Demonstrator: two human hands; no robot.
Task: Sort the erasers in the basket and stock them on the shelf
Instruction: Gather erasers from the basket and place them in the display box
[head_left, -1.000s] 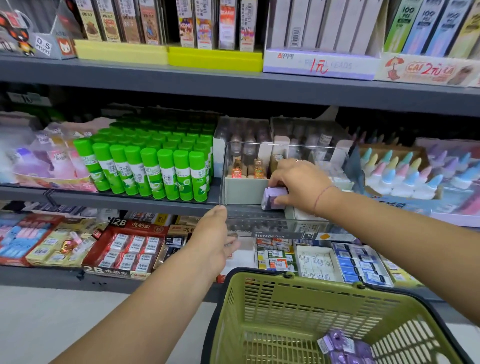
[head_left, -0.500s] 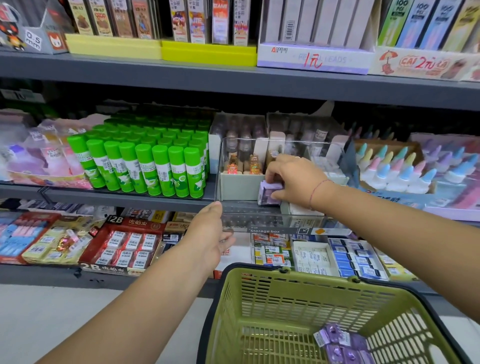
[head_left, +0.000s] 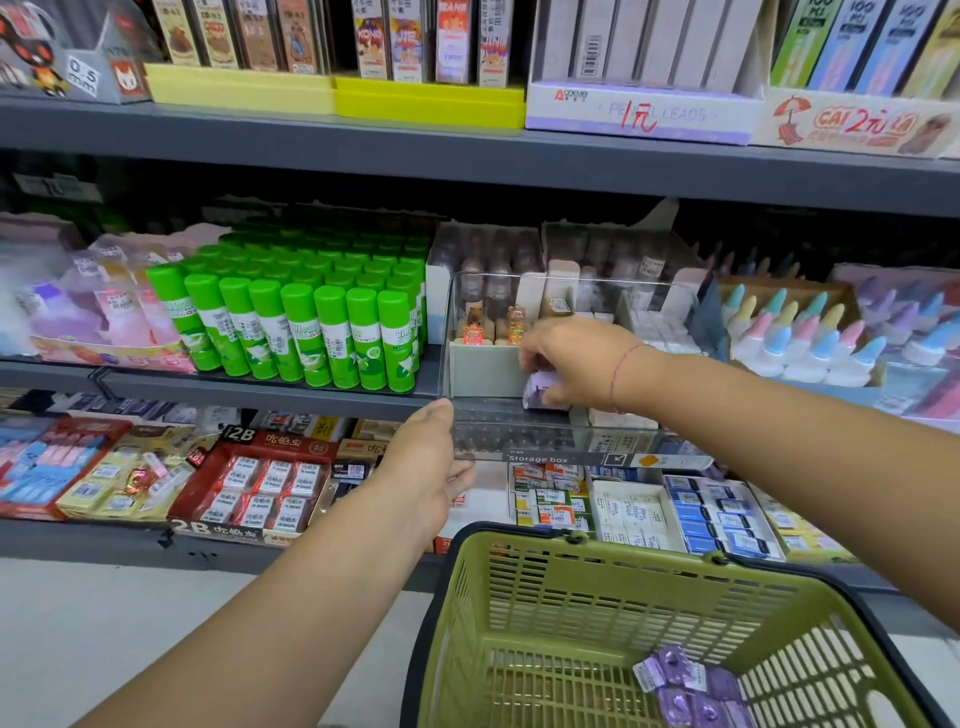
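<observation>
My right hand (head_left: 574, 358) reaches into a clear storage box (head_left: 467, 431) on the middle shelf and grips a small purple eraser (head_left: 537, 391), low inside the box beside a grey-green inner carton (head_left: 485, 369). The box's front left corner is held by my left hand (head_left: 423, 470), thumb on its rim. Below, an olive green basket (head_left: 597, 582) holds several purple wrapped erasers (head_left: 685, 693) at its lower right.
Green glue sticks (head_left: 296, 327) stand left of the box, pastel-capped glue bottles (head_left: 810, 338) to its right. The lower shelf carries red 2B eraser trays (head_left: 260, 486) and blue and white eraser packs (head_left: 717, 514). Pencil lead boxes (head_left: 644, 109) line the grey upper shelf.
My right hand has pushed the purple eraser slightly lower into the box. The view has shifted a little; my left hand stays on the box corner.
</observation>
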